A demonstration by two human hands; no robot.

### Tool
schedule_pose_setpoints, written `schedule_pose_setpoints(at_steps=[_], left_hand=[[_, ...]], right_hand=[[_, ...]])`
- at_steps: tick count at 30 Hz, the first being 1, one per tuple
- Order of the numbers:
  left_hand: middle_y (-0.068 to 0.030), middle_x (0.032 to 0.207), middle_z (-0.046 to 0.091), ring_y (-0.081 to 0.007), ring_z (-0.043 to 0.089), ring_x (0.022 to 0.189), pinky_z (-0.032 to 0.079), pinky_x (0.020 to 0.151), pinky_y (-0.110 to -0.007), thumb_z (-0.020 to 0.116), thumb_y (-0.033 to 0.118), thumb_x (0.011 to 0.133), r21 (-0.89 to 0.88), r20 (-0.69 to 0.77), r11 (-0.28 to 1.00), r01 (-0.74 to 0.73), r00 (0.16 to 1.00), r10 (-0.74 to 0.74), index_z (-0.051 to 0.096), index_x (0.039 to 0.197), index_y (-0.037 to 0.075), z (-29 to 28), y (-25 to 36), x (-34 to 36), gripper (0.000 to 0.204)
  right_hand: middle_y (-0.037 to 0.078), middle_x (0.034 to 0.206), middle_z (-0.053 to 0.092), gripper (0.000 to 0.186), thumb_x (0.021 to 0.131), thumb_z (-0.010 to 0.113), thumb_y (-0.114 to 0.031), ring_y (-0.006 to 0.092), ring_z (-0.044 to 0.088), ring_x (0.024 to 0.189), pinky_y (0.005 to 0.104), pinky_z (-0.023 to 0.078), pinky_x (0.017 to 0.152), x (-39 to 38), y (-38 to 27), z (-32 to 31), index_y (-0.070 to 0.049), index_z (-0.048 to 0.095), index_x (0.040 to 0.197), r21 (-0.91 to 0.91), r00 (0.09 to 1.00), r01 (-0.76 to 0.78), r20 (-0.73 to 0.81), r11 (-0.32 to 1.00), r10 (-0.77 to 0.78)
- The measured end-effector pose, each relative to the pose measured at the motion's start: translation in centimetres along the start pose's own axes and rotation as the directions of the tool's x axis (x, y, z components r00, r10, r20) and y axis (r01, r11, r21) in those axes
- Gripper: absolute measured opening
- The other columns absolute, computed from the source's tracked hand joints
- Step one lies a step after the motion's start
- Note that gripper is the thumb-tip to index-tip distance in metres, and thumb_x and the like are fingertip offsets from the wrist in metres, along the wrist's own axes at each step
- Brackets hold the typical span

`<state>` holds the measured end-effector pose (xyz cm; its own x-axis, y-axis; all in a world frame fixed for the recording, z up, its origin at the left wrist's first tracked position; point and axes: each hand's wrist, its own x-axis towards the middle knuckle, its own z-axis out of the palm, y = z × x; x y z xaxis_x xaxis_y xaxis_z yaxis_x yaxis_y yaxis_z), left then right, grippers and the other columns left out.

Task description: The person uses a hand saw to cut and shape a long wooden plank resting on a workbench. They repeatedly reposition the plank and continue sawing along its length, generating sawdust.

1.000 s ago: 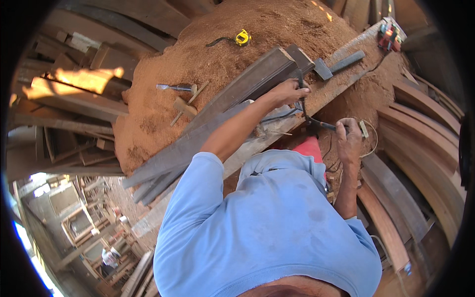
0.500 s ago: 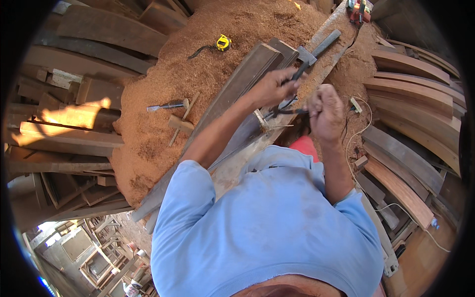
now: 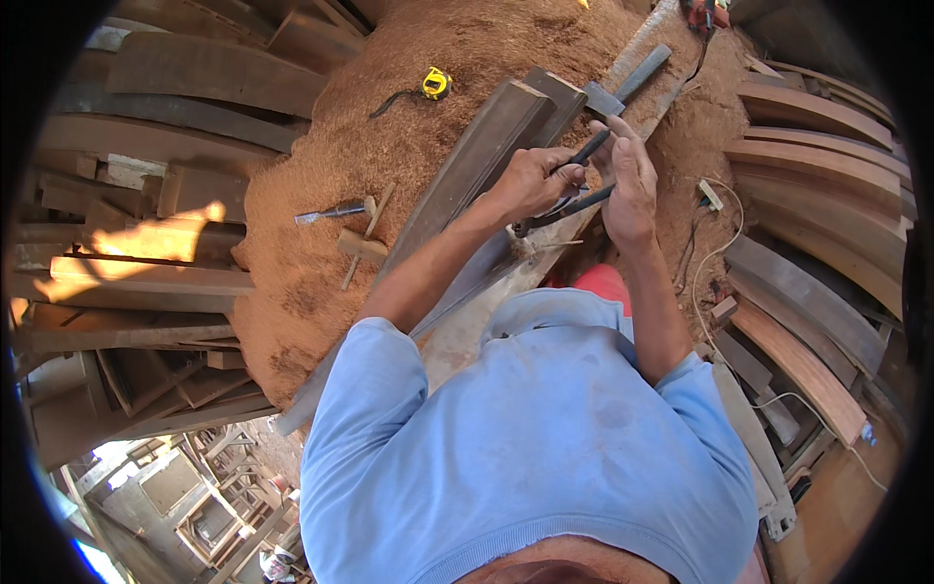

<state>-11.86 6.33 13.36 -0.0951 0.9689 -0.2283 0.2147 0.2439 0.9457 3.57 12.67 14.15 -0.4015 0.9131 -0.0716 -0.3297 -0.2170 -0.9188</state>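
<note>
My left hand [image 3: 540, 183] is closed round one dark handle of a two-handled tool that looks like pincers [image 3: 574, 202]. The tool's other handle reaches toward my right hand [image 3: 630, 190], which is raised with its fingers stretched out and its palm against or close by that handle's end. The tool's jaws are partly hidden behind my left hand, over the workbench plank. Just beyond my hands, a hammer with a grey head [image 3: 603, 101] lies on the wood. Dark moulded boards [image 3: 477, 146] lie slantwise beside my left forearm.
Brown shavings spread at left, bearing a yellow tape measure [image 3: 436, 84], a chisel [image 3: 336, 211] and a wooden marking gauge [image 3: 361, 245]. Curved planks [image 3: 812, 175] are stacked at right, near a white cable [image 3: 715, 251]. A red power tool [image 3: 702, 16] stands at the far end.
My right hand has gone from a closed fist to stretched fingers, moving slightly up and left. My left hand keeps its grip, a little lower. The view has shifted slightly.
</note>
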Motion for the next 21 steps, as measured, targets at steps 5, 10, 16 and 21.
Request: schedule_pose_setpoints(at_steps=[5,10,16,21], left_hand=[[-0.0074,0.090,0.078,-0.0121,0.073,0.081,0.057,0.073,-0.030,0.068,0.017,0.100,0.030,-0.096,0.999,0.016,0.995,-0.013,0.075,0.108,0.002,0.0,0.5,-0.9,0.018],[-0.0082,0.091,0.078,-0.0131,0.074,0.089,0.058,0.079,-0.030,0.069,0.017,0.099,-0.177,-0.071,0.984,0.017,0.997,-0.030,0.075,0.108,0.003,0.1,-0.2,-2.1,0.018],[-0.0088,0.086,0.077,-0.0111,0.071,0.081,0.056,0.074,-0.032,0.072,0.027,0.096,0.056,-0.031,0.998,0.035,0.999,-0.034,0.078,0.106,0.006,-1.1,-0.3,-1.8,0.024],[-0.0128,0.094,0.077,-0.0169,0.071,0.090,0.054,0.082,-0.035,0.076,0.031,0.092,0.184,-0.076,0.962,0.202,0.979,-0.191,0.077,0.114,0.007,-1.3,2.7,-2.9,0.033]], right_hand=[[0.018,0.150,0.051,0.058,0.105,0.050,-0.016,0.0229,0.053,0.129,0.0360,0.046,0.106,0.7,-0.5,-0.2,0.006,0.033,0.155,0.204,0.959,-0.111,0.279,0.973,0.051],[0.024,0.154,0.045,0.074,0.095,0.054,-0.010,0.0285,0.050,0.135,0.0391,0.043,0.111,0.9,-2.5,-1.8,0.006,0.022,0.160,0.267,0.814,-0.267,0.577,0.926,0.068],[0.024,0.149,0.050,0.066,0.100,0.055,-0.017,0.0310,0.055,0.130,0.0420,0.045,0.110,1.6,-2.1,-1.3,0.007,0.031,0.156,0.362,0.840,-0.311,0.537,0.879,0.076],[0.014,0.120,0.066,0.041,0.107,0.050,-0.023,0.0249,0.066,0.110,0.0374,0.054,0.096,1.3,0.0,-0.4,0.005,0.055,0.136,0.477,0.906,-0.226,0.423,0.849,0.004]])
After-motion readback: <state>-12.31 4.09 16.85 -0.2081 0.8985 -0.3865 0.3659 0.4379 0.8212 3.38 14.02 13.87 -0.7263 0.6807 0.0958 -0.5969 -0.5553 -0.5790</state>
